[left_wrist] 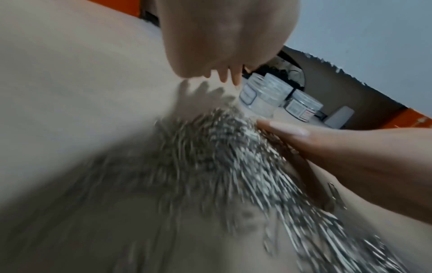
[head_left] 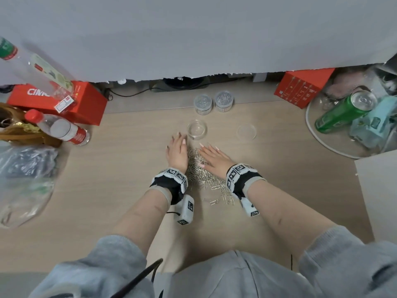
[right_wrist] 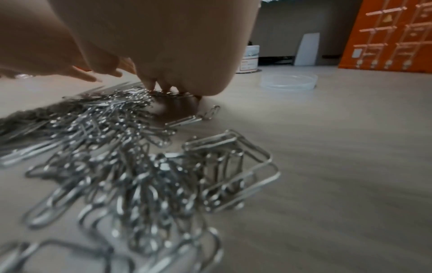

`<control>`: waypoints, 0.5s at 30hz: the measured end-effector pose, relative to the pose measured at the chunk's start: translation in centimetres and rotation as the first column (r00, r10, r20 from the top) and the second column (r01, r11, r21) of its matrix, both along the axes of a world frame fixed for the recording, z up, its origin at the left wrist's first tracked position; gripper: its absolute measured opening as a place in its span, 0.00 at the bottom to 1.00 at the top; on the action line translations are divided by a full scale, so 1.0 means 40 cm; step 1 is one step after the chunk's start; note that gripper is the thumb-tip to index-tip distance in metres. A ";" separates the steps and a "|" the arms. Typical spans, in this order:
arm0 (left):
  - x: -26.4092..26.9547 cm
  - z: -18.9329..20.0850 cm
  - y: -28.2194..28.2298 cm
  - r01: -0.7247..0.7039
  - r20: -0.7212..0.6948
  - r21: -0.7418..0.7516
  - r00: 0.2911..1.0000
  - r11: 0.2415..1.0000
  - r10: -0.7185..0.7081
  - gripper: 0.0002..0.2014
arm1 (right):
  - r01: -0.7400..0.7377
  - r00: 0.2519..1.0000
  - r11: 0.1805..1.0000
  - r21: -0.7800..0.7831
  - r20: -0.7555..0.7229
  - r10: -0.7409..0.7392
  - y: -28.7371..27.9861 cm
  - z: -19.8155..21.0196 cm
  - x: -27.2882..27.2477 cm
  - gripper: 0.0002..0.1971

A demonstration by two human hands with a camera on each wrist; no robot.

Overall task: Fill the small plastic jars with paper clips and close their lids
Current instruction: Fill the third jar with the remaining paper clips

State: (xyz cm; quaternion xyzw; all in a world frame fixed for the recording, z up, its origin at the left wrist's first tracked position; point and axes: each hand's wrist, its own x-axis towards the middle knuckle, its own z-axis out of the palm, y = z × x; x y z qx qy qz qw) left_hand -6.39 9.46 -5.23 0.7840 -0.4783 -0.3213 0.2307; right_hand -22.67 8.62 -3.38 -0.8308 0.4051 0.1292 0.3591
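Observation:
A pile of silver paper clips (head_left: 200,172) lies on the wooden table between my two hands. My left hand (head_left: 177,150) stands on its edge against the pile's left side, fingers straight. My right hand (head_left: 211,155) lies flat on the pile's right side, and its fingertips (right_wrist: 168,90) touch the clips (right_wrist: 131,147). Neither hand holds anything. Just beyond the fingers stands an empty clear jar (head_left: 197,129) with no lid. Its clear lid (head_left: 247,131) lies to the right, also visible as the lid (right_wrist: 288,82). Two closed jars full of clips (head_left: 202,104) (head_left: 224,101) stand further back.
A red box (head_left: 64,102) and water bottles (head_left: 62,130) crowd the left, with a plastic bag (head_left: 25,168) nearer me. Another red box (head_left: 300,89), a green can (head_left: 343,110) and a round tray (head_left: 309,125) fill the right. A grey panel (head_left: 193,39) closes the back.

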 end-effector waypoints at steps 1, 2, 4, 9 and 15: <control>-0.013 -0.003 0.027 0.040 -0.008 0.055 0.999 0.998 -0.039 0.22 | -0.029 1.000 1.000 -0.002 -0.002 0.029 0.007 0.005 -0.001 0.30; -0.025 -0.007 0.054 0.079 -0.009 0.088 0.997 0.993 -0.078 0.22 | -0.054 0.999 0.999 -0.004 -0.004 0.054 0.015 0.006 -0.002 0.30; -0.046 0.000 0.093 0.153 -0.053 0.095 0.987 0.984 -0.149 0.22 | -0.080 0.997 0.997 0.015 -0.009 0.080 0.025 0.007 -0.007 0.28; -0.086 0.056 0.172 0.152 -0.255 0.076 0.958 0.985 -0.128 0.21 | -0.033 0.994 0.997 0.073 0.106 0.025 0.073 0.007 -0.040 0.23; -0.084 0.062 0.238 0.019 -0.404 -0.019 0.914 1.000 -0.025 0.21 | 0.268 0.888 0.963 0.029 0.381 -0.259 0.129 0.023 -0.113 0.20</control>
